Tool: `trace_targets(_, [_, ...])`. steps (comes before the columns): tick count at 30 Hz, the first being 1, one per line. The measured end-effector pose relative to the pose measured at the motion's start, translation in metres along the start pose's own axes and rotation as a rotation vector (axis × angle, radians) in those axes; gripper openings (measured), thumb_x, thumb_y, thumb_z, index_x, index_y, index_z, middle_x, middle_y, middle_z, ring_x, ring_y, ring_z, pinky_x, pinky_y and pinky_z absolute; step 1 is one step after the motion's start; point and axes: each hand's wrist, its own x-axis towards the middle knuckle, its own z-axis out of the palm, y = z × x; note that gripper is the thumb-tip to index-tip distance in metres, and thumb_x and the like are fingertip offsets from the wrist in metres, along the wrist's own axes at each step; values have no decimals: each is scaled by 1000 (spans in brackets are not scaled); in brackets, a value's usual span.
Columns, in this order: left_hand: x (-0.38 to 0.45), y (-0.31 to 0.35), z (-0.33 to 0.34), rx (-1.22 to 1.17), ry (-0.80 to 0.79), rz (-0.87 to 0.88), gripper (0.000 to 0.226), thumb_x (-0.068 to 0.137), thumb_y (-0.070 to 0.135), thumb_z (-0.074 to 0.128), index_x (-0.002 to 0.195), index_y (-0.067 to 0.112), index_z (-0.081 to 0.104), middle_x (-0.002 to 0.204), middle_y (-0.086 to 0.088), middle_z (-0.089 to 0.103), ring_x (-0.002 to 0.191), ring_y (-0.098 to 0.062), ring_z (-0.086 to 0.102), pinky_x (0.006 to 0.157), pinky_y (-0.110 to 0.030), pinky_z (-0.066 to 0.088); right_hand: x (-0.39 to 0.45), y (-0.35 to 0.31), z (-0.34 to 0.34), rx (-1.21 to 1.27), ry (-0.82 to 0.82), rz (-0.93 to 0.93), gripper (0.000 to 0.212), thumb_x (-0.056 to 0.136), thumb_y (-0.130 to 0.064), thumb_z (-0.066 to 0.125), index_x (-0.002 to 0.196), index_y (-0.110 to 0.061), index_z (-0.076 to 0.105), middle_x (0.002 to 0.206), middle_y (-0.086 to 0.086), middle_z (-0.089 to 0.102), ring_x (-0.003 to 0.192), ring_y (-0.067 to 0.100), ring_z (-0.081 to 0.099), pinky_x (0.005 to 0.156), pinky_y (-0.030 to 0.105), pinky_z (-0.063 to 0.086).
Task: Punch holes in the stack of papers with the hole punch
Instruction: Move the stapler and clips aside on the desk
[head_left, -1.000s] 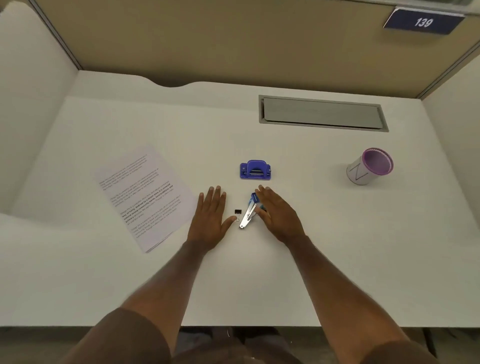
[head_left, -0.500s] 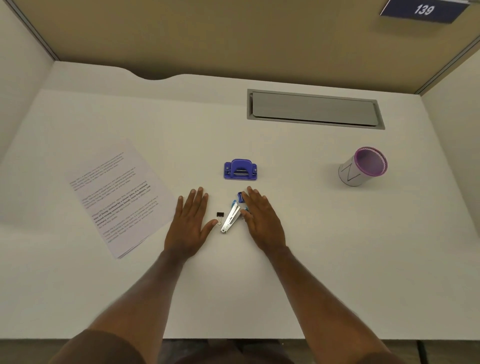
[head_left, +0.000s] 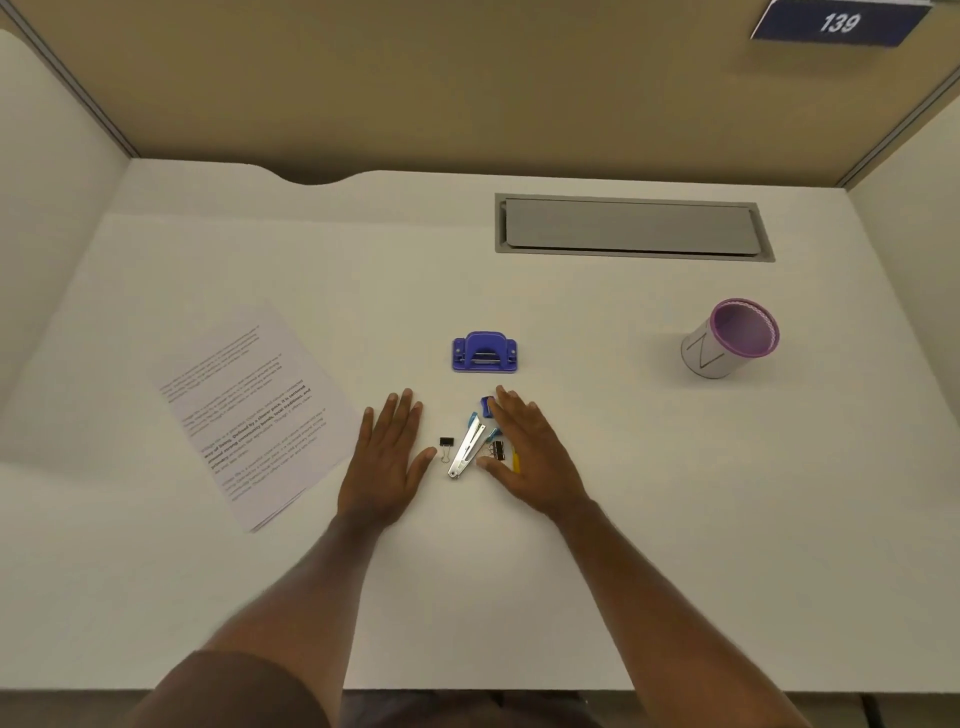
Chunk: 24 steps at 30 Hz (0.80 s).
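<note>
Left hand (head_left: 387, 457): mine, palm down and flat on the white desk (head_left: 571, 597), fingers (head_left: 402, 410) stretched out, close together, holding nothing.

Right hand (head_left: 530, 457): mine, likewise flat, fingers extended and empty, the inner edge lying against a litter of small stationery.

Between the hands: silver metal stapler with blue trim (head_left: 467, 451), long axis running from near me up and slightly right; a small black binder clip (head_left: 445, 443) just beside my left thumb; further black clips (head_left: 497, 450) and a small blue piece (head_left: 487, 406) at my right fingertips.

Blue plastic two-hole punch (head_left: 485, 353): straight ahead of both hands, near, apart from the litter, long axis across my view, standing square on the desk. The right hand looks marginally nearer.

White stack of printed papers (head_left: 249, 410): to the left of my left hand, just beside it, not touching; turned at a slant, one corner towards me. The left hand is clearly the nearer.

Judgement: papers and punch lie well apart, so one must travel to the other; bare desk between them gives room.

Outlying: white cylindrical cup with purple rim (head_left: 727, 340), far right; grey cable hatch (head_left: 631, 227), at the back.
</note>
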Motion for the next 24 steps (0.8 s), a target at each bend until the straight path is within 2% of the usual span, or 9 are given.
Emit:
trace_targets(4, [-1, 0, -1, 6, -2, 0, 66, 105, 46, 25, 160, 10, 23, 170, -7, 15, 158, -25, 11, 128, -52, 11, -1, 10, -5, -126, -82, -63, 77, 98, -45, 58, 159, -14, 22, 168, -1, 13, 155, 14, 10, 126, 42, 14])
trace_targets(9, [-2, -1, -2, -14, 17, 4, 65, 104, 42, 28, 159, 9, 26, 170, -8, 18, 158, -27, 15, 127, -53, 13, -18, 23, -18, -202, -22, -16, 62, 104, -35, 48, 159, -19, 24, 168, -2, 15, 155, 13, 14, 125, 40, 18])
trace_targets(15, [-2, -5, 4, -10, 40, 3, 66, 103, 43, 27, 160, 10, 23, 170, -6, 16, 158, -24, 12, 128, -50, 10, -55, 49, -47, -256, 3, 74, 60, 105, -31, 48, 159, -20, 24, 168, 1, 17, 155, 13, 12, 126, 40, 16])
trace_targets(18, [-2, -7, 7, -28, 61, 7, 67, 102, 44, 28, 160, 10, 24, 170, -5, 16, 158, -24, 13, 128, -49, 9, -80, 70, -73, -293, 7, 157, 64, 104, -32, 50, 158, -15, 19, 167, 4, 18, 154, 16, 16, 125, 41, 19])
trace_targets(21, [-1, -5, 8, -31, 71, 8, 67, 102, 44, 29, 159, 9, 26, 170, -7, 18, 158, -26, 15, 128, -51, 12, -108, 95, -105, -317, 40, 288, 66, 103, -30, 53, 157, -11, 21, 166, 4, 18, 154, 19, 18, 126, 38, 18])
trace_targets(24, [0, -1, 8, -34, 78, 6, 67, 101, 43, 29, 158, 8, 29, 169, -8, 20, 157, -27, 18, 127, -53, 14, -131, 118, -133, -355, 89, 452, 67, 102, -28, 56, 156, -7, 23, 165, 9, 21, 154, 24, 20, 125, 41, 20])
